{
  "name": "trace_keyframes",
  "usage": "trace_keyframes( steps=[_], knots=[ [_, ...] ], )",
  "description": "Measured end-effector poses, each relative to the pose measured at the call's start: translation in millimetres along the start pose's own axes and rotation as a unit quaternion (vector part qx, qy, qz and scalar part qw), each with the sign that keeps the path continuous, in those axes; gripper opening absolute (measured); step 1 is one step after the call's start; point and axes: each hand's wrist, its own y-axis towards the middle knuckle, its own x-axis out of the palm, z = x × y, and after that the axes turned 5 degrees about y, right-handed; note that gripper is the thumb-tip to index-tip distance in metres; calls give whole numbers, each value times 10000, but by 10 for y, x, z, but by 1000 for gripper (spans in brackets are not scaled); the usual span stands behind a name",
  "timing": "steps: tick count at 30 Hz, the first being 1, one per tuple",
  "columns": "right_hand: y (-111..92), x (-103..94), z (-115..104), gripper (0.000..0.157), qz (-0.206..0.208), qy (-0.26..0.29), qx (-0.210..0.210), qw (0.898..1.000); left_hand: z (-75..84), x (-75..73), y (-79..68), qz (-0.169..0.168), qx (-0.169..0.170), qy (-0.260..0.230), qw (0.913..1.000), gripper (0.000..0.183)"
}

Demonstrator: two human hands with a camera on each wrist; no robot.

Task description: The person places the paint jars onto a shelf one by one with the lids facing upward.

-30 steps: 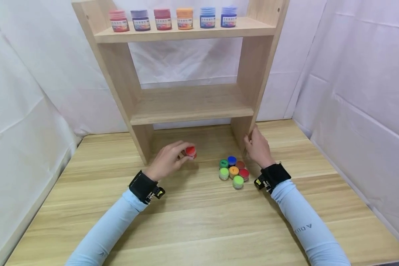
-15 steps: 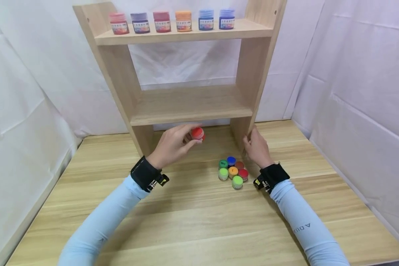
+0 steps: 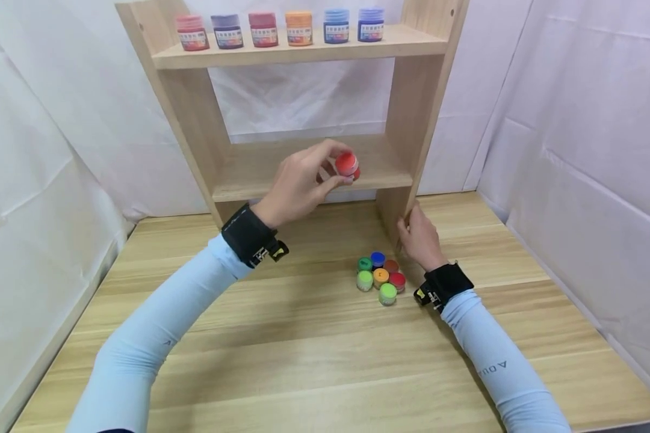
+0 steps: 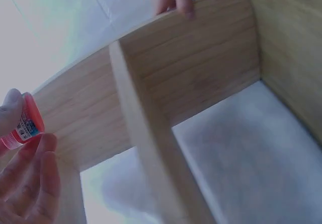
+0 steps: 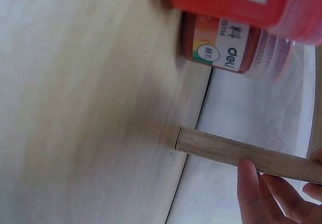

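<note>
In the middle of the head picture, the left hand [image 3: 303, 180] was up in the air in front of the wooden shelf [image 3: 309, 171]. Its thumb and fingers were curled around a little red paint jar [image 3: 347, 164], pinching it. The jar was just in front of the middle board of the shelf, near its right end. It was not sitting on the board. In the left wrist picture, the same jar [image 4: 22, 125] showed at the left edge, held between the fingertips [image 4: 43, 148], with the wood of the shelf behind it.

Lower and to the right in the head picture, the right hand [image 3: 419, 236] was gripping the right side post of the shelf, down near the table [image 3: 325, 361]. Its fingers were curled around the front edge of the post. In the right wrist picture, the fingers [image 5: 251, 189] were wrapped on a wooden edge at the lower right.

Just left of the right hand, a bunch of small paint jars [image 3: 380, 278] stood close together on the table. Their lids were green, blue, orange and red.

At the top of the head picture, six more paint jars [image 3: 281, 28] stood in a row on the top board.

Both arms had light blue sleeves and black wrist bands.
</note>
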Motion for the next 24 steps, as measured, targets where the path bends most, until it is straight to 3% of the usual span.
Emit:
trace_keyframes(
  steps=[11,19,24],
  knots=[
    [2,-14,8,58,53,-88,-26,9999,236,-275,634,518,271,699,9958,46],
    [-6,-29,4,58,-14,-65,58,10000,476,-428,998,828,111,1304,9879,50],
    [-1,-12,8,58,-17,-77,10,10000,537,-453,1196,957,21,1728,9803,50]
  ],
)
